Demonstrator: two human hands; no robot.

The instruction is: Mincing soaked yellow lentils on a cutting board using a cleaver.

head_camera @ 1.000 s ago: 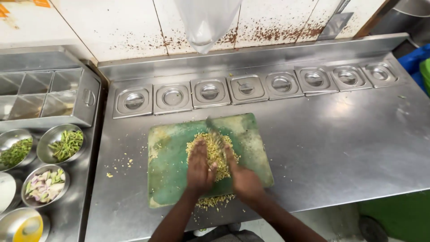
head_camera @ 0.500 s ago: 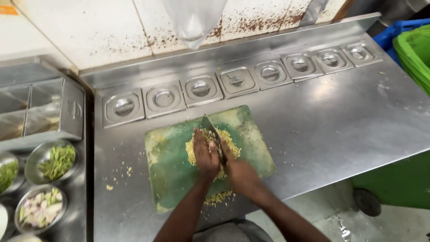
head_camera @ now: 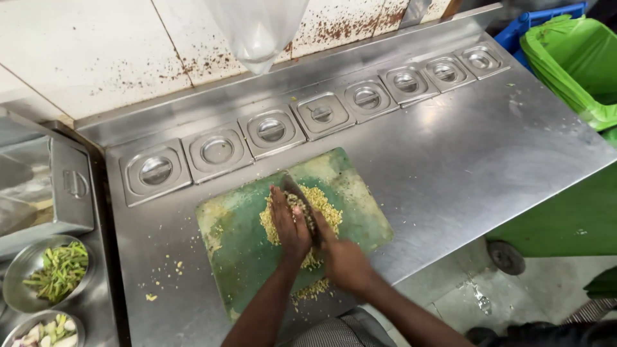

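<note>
The right hand [head_camera: 344, 260] is closing around the handle of a knife [head_camera: 302, 205], fingers wrapped together on it, the handle itself hidden inside the fist. The left hand [head_camera: 289, 222] is lying flat just beside it, fingers together and stretched out, pressing down on the top of the blade. Under those fingers and spreading out to either side of them, a heap of finely chopped yellowish bits [head_camera: 308, 215] is sitting on a worn green cutting board [head_camera: 244, 250]; a few more crumbs are lying at the board's near edge, below the right wrist. The board is resting on a steel counter [head_camera: 488, 154], with stray bits scattered off to the left of the fingers. Well to the left of the hands, a steel bowl of green strips [head_camera: 58, 270] is standing, and a second bowl of pale chopped pieces [head_camera: 45, 331] is sitting nearer than it. Beyond the fingertips, a row of lidded steel containers [head_camera: 270, 130] is running along the back of the counter. Far off to the right, a green bin [head_camera: 569, 61] is standing open.
</note>
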